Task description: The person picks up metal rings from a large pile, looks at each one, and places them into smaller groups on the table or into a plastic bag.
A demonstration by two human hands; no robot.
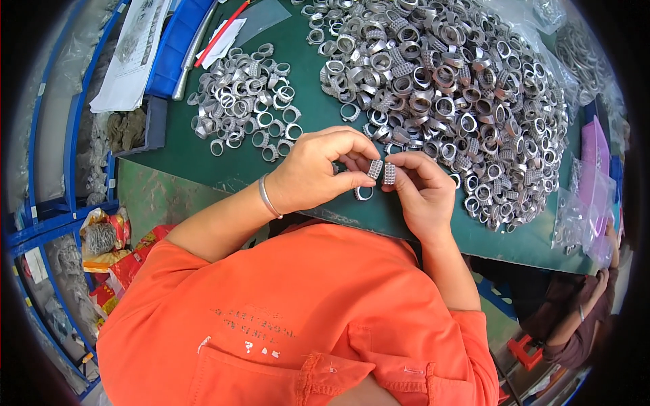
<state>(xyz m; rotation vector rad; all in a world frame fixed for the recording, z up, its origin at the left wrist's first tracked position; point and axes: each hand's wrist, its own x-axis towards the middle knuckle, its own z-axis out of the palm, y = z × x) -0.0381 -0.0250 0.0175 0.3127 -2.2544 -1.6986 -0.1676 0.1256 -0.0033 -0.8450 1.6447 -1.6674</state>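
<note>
Between thumb and fingertips, my left hand point(323, 166) pinches a grey metal ring point(374, 169) with a studded face. My right hand point(425, 186) pinches a second studded ring point(389, 174) close beside it, both held above the table's near edge. Just below them a plain-looking ring point(363, 193) shows by my left thumb; whether it lies on the table or hangs from my fingers I cannot tell. Past my right hand spreads a large heap of grey rings point(447, 88). A smaller pile of rings point(244, 95) lies beyond my left hand.
On the green table point(196, 162), a red pencil point(222, 32) lies near a blue bin point(177, 47) with papers point(132, 54) beside it. Clear and pink plastic bags point(594, 176) hang over the right end. Blue shelving point(68, 135) stands left. Another person's arm point(575, 325) shows at lower right.
</note>
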